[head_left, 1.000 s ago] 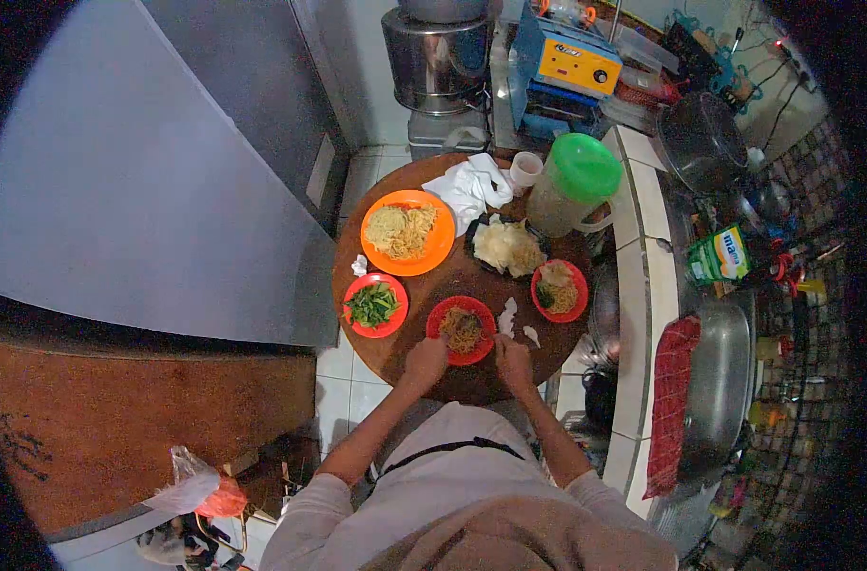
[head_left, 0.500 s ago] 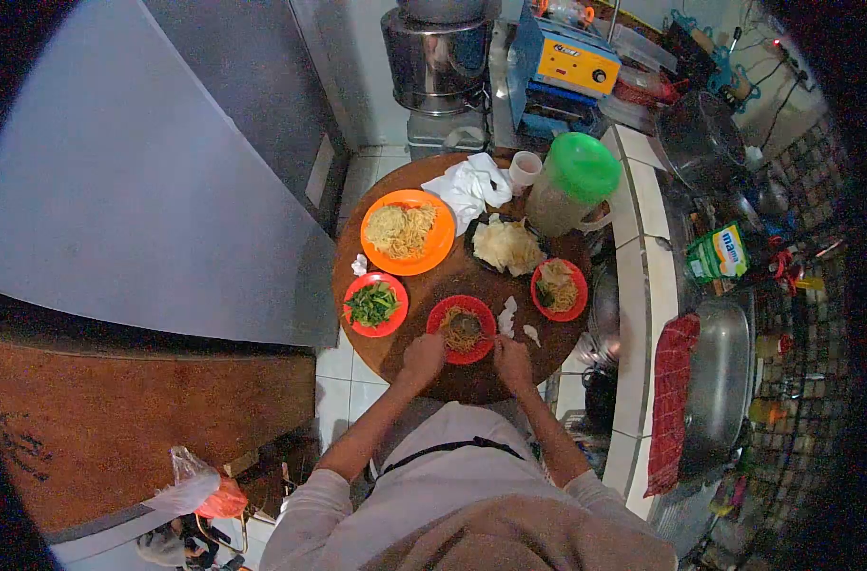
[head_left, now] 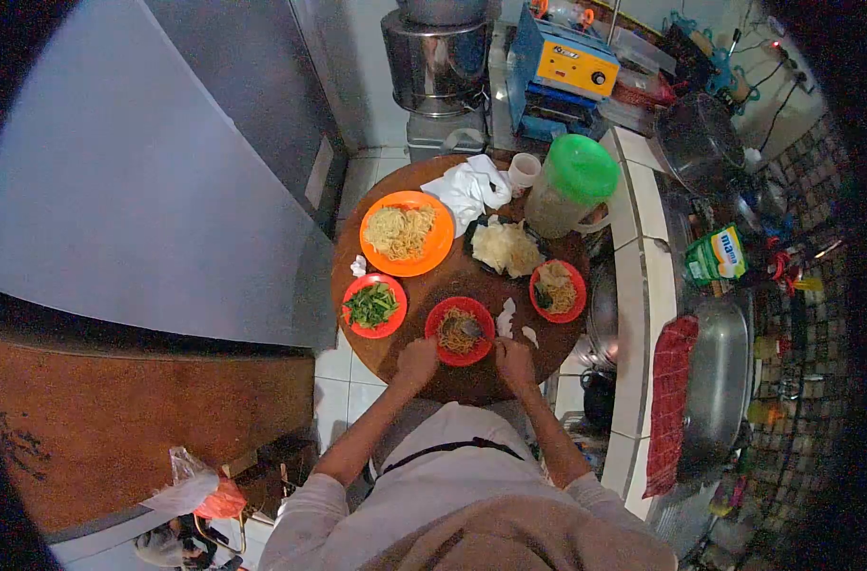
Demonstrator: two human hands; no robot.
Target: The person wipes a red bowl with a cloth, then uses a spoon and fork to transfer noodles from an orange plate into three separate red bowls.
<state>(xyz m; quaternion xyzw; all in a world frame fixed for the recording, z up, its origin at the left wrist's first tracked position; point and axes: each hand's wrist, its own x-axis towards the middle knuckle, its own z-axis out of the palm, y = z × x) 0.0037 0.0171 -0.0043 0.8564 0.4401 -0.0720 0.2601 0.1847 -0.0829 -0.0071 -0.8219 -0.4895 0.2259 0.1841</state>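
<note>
In front of me a red bowl (head_left: 435, 355) of brown noodles (head_left: 452, 338) stands near the round table's front edge. My right hand (head_left: 515, 364) is closed on a spoon, whose rounded metal end (head_left: 470, 328) lies in the noodles on the right side. At the bowl's lower left, my left hand (head_left: 417, 363) is closed, its fingers by the rim; what it holds, if anything, is hidden. Scraps of white paper (head_left: 506, 317) lie just right of the bowl.
On the wooden table (head_left: 409, 295) are an orange plate of noodles (head_left: 443, 249), a red plate of greens (head_left: 371, 305), a dish of pale crackers (head_left: 506, 247), another red bowl (head_left: 578, 309), white cloth or tissue (head_left: 471, 190), a cup (head_left: 524, 171) and a green-lidded pitcher (head_left: 574, 190). A tiled counter (head_left: 633, 314) borders the right.
The spoon's end has moved slightly to the right in the noodles. Both hands stay at the bowl with only small shifts.
</note>
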